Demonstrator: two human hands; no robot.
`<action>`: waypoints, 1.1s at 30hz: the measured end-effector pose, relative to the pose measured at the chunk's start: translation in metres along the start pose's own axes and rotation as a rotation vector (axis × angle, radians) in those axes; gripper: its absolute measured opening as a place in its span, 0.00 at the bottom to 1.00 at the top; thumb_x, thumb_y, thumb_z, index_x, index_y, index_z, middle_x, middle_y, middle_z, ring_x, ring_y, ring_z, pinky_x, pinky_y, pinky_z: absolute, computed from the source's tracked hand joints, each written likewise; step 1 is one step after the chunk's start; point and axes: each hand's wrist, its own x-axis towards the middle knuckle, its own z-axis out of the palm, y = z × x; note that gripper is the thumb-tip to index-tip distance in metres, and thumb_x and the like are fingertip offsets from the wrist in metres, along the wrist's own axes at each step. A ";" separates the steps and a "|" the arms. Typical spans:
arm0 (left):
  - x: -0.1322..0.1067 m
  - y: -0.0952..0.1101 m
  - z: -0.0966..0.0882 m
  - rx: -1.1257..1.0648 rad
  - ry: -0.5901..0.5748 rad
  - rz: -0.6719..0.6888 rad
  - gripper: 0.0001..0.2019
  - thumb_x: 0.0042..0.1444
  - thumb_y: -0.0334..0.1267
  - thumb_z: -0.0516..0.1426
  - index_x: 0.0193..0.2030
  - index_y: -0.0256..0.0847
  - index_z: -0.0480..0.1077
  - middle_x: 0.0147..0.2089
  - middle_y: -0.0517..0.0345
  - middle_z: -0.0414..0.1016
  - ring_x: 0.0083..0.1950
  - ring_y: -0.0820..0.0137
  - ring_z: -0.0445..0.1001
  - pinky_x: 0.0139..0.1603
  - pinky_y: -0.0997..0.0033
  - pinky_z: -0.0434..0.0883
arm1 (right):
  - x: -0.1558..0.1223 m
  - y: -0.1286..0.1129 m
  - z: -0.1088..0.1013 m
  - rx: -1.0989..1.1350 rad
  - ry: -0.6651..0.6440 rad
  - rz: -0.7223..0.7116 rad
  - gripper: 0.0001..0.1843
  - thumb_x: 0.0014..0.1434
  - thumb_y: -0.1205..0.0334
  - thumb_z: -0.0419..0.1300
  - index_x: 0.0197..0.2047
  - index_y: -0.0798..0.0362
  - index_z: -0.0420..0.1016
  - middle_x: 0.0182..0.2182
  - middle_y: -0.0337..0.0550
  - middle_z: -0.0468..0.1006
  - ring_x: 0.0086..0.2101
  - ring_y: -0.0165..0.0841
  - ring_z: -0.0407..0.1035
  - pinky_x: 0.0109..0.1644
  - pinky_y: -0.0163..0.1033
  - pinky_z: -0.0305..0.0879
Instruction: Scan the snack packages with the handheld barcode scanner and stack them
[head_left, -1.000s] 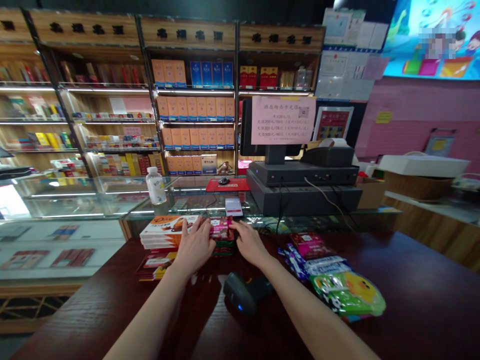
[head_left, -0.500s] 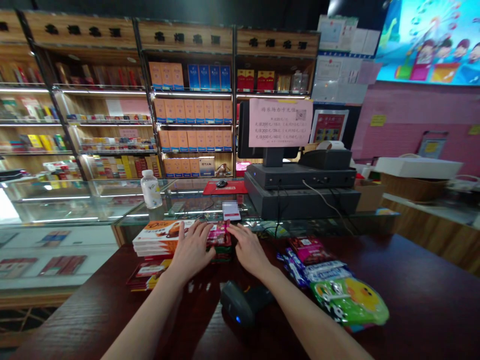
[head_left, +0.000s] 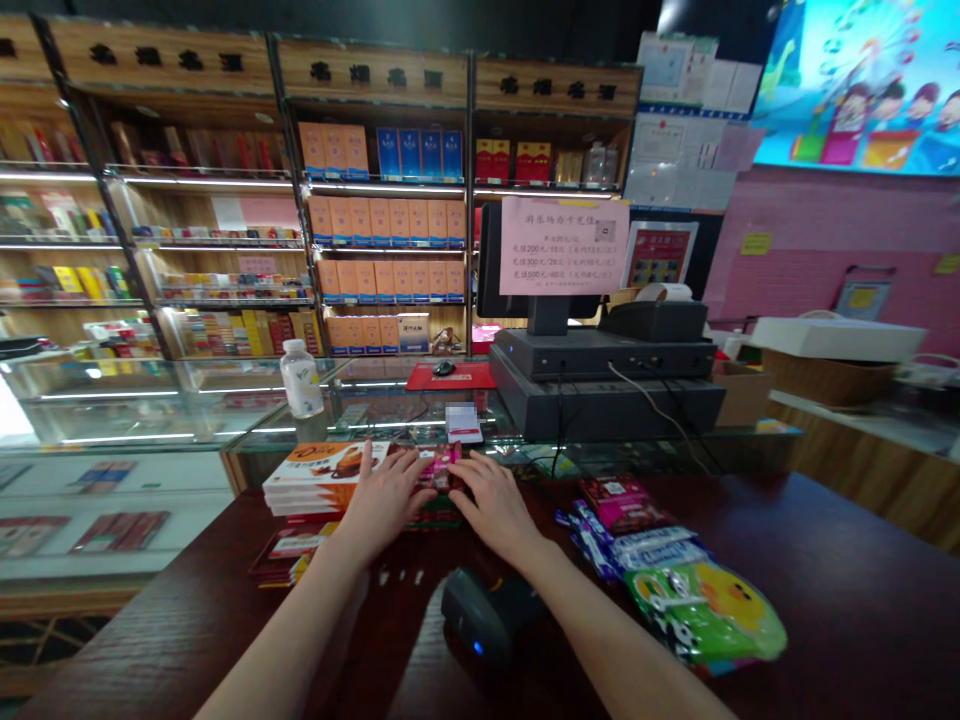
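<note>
A small red packet (head_left: 439, 468) lies on the dark wooden counter (head_left: 840, 540), between the left hand (head_left: 386, 505) and the right hand (head_left: 495, 512). Both hands are low and close together, with fingers spread over the packet, but I cannot tell if they really grip it. Just beside is a stack of orange snack boxes (head_left: 322, 478), and a barcode scanner (head_left: 480, 620) lies near, perhaps placed there for easy reach.
</note>
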 end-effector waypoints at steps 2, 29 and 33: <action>0.001 -0.001 0.000 0.001 0.006 0.008 0.18 0.65 0.46 0.54 0.60 0.49 0.69 0.61 0.51 0.75 0.62 0.57 0.72 0.71 0.31 0.36 | 0.002 0.000 0.000 0.007 0.004 0.002 0.18 0.66 0.60 0.56 0.59 0.46 0.73 0.58 0.43 0.75 0.63 0.42 0.60 0.64 0.52 0.56; -0.001 -0.002 0.001 -0.056 0.002 -0.016 0.19 0.64 0.47 0.55 0.60 0.51 0.68 0.62 0.52 0.74 0.63 0.58 0.71 0.71 0.31 0.36 | -0.001 -0.004 0.001 0.006 0.007 0.019 0.19 0.67 0.62 0.56 0.60 0.46 0.72 0.59 0.42 0.75 0.61 0.42 0.62 0.63 0.50 0.58; -0.005 -0.004 -0.003 -0.060 -0.036 -0.001 0.24 0.59 0.47 0.60 0.62 0.52 0.66 0.65 0.51 0.71 0.65 0.56 0.69 0.71 0.30 0.36 | -0.005 -0.004 0.001 -0.014 0.002 0.008 0.19 0.67 0.63 0.56 0.60 0.45 0.72 0.60 0.43 0.74 0.62 0.42 0.62 0.63 0.51 0.58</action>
